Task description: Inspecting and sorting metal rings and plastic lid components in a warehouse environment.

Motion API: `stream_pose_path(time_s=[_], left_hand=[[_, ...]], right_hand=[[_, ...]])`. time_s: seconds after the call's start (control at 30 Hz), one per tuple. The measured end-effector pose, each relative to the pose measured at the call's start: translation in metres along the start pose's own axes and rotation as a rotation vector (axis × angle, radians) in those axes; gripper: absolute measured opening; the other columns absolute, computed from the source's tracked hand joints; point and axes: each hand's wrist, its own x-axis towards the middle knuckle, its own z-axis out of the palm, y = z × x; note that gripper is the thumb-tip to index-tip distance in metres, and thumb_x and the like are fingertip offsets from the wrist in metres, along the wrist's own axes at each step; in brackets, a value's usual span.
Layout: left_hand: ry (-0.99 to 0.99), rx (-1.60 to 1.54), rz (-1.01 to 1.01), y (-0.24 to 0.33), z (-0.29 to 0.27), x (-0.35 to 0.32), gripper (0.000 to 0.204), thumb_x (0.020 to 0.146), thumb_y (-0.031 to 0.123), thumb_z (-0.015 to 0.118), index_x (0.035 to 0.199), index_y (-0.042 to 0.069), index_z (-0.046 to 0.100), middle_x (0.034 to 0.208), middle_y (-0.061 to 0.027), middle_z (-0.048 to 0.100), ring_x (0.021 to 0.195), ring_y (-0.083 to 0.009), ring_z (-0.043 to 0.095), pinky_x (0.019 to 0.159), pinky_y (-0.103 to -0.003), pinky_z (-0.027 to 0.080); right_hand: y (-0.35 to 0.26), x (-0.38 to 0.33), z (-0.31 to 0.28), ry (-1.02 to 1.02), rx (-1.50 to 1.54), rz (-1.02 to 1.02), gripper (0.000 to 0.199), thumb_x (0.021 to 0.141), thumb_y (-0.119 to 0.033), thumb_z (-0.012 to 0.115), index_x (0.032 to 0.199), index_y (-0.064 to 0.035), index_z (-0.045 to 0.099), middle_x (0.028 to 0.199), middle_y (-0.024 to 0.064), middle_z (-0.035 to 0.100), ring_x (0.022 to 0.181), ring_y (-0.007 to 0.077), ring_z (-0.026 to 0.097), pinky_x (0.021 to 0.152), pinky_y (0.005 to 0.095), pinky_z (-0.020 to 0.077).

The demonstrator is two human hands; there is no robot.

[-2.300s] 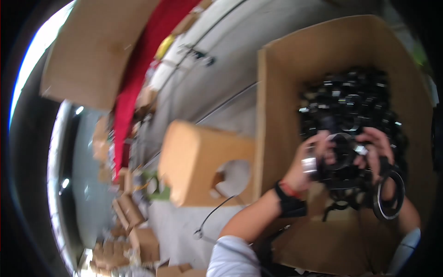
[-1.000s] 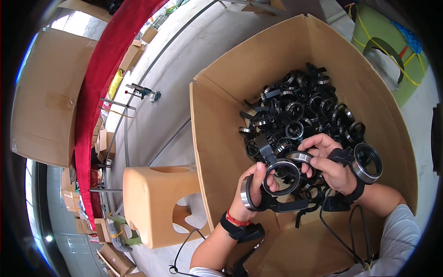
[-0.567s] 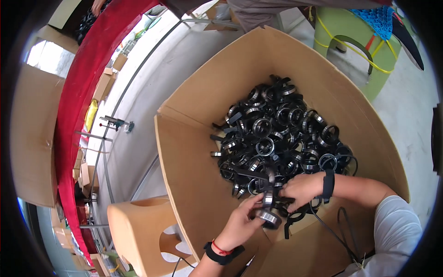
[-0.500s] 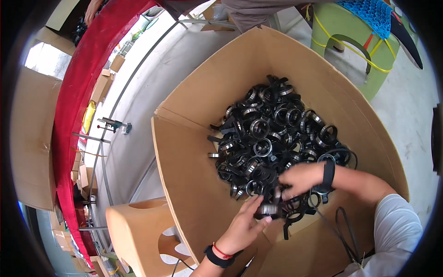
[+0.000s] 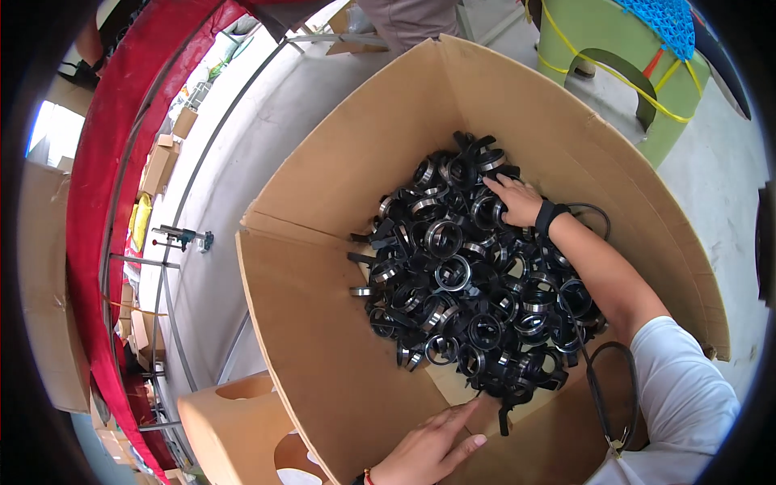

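Note:
A heap of black ring-shaped parts (image 5: 453,273), many with silver metal bands and black tabs, lies in a large cardboard box (image 5: 323,319). My right hand (image 5: 519,202) reaches over the far right of the heap, fingers spread and touching rings there. Some of its fingertips are hidden among the parts. My left hand (image 5: 432,446) is at the heap's near edge, fingers apart and holding nothing. Its index fingertip is close to the nearest rings; whether it touches them I cannot tell.
A black cable (image 5: 594,380) loops beside my right arm. Left of the box stands a tan stool (image 5: 230,416) with cut-outs, and a green stool (image 5: 586,36) is at the far right. A red cloth (image 5: 89,234) borders metal rails. Someone's trousered legs (image 5: 412,20) show at the top.
My right hand has moved from the near side of the heap to its far right. My left hand has drawn back toward me, off the ring it was touching.

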Motion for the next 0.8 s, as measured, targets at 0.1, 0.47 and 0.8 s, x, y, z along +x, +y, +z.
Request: stream_pose_path(time_s=[0.1,0.47,0.8], left_hand=[[-0.002,0.007,-0.085,0.001,-0.003,0.001,0.049,0.086,0.026,0.051,0.126,-0.001,0.038,0.115,-0.0234,0.05,0.106,-0.0364,0.048,0.089,-0.039,0.04],[0.085,-0.019,-0.108,-0.004,0.004,0.012,0.048,0.085,0.025,0.055,0.123,-0.001,0.042,0.116,-0.0194,0.049,0.104,-0.0309,0.051,0.087,-0.035,0.042],[0.633,-0.408,0.092,-0.012,0.015,0.025,0.083,0.074,0.019,0.071,0.135,-0.002,0.019,0.135,-0.0173,0.027,0.124,-0.0256,0.033,0.099,-0.038,0.033]], right_hand=[[-0.001,0.003,-0.003,-0.138,-0.084,0.023,0.066,0.067,-0.006,0.057,0.129,-0.0165,0.036,0.115,0.0219,0.046,0.11,0.0376,0.043,0.089,0.0457,0.0377],[-0.058,-0.032,-0.02,0.154,0.4,-0.051,0.04,0.067,0.007,0.051,0.101,-0.014,0.047,0.097,0.013,0.052,0.089,0.0368,0.052,0.07,0.0425,0.0428],[-0.177,-0.12,-0.102,0.251,0.77,-0.518,0.048,0.063,0.0,0.065,0.105,-0.0075,0.043,0.102,0.0124,0.051,0.087,0.032,0.056,0.068,0.0367,0.0474]])
